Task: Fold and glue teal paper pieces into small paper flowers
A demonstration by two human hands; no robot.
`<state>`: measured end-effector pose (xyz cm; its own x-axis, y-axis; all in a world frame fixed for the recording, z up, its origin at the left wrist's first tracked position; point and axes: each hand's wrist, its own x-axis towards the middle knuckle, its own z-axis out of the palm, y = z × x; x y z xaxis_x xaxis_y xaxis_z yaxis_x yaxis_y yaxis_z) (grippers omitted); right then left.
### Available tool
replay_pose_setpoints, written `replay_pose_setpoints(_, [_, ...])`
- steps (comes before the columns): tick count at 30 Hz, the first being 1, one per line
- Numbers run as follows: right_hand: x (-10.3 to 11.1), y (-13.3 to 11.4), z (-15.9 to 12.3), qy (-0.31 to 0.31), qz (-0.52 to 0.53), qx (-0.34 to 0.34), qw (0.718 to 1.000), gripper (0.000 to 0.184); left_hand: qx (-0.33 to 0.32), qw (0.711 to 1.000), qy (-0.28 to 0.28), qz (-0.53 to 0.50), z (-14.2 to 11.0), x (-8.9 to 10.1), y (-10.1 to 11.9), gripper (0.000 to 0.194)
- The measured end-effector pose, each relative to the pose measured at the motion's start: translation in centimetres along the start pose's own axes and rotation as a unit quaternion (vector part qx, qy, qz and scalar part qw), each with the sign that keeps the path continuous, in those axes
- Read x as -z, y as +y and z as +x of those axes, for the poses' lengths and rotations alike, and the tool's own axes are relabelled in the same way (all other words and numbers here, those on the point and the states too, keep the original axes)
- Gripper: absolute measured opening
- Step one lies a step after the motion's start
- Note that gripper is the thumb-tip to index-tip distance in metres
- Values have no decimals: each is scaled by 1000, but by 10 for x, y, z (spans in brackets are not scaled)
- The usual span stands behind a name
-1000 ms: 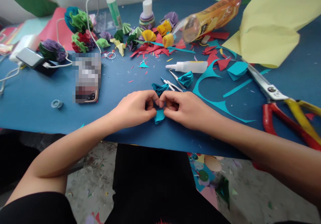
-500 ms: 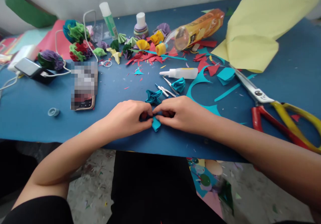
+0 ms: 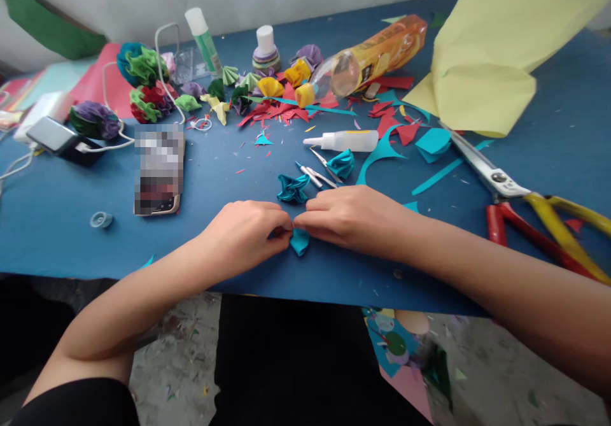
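Teal paper piece (image 3: 300, 241) is located at the near edge of the blue table (image 3: 57, 222), directly in front of the person, and is pinched between both hands. The left hand (image 3: 248, 232) closes on it from the left and the right hand (image 3: 353, 216) from the right — the fingertips of the two hands meet just above the piece, so neither hand is nearer than the other. The exposed part hangs just below the fingertips, toward the table edge. Its long axis cannot be determined, since most of the piece is covered by the fingers.

The visible portion is small, folded or gathered, and of the same teal as the offcuts on the table. Both hands are closed in a pinch on it; the remaining fingers are curled under.

Just beyond the hands lies a finished pleated teal rosette (image 3: 292, 187), with a second teal rosette (image 3: 341, 162) slightly farther off and small tweezers (image 3: 317, 172) between them. A white glue bottle (image 3: 344, 140) lies on its side behind these. Large scissors (image 3: 525, 206) with red and yellow handles rest well apart to the right — next to a yellow paper sheet (image 3: 487, 63). A phone (image 3: 157, 171) lies to the left.
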<state>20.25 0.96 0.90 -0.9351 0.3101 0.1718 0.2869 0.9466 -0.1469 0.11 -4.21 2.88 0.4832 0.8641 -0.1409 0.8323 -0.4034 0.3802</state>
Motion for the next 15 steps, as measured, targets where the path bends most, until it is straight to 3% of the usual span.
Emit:
replay_pose_setpoints(8, [-1, 6, 0, 16, -25, 61, 998, 26, 6, 998, 14, -68, 5, -1, -4, 10])
replay_pose_setpoints(15, [0, 7, 0, 23, -38, 84, 996, 27, -10, 998, 22, -61, 4, -3, -5, 11])
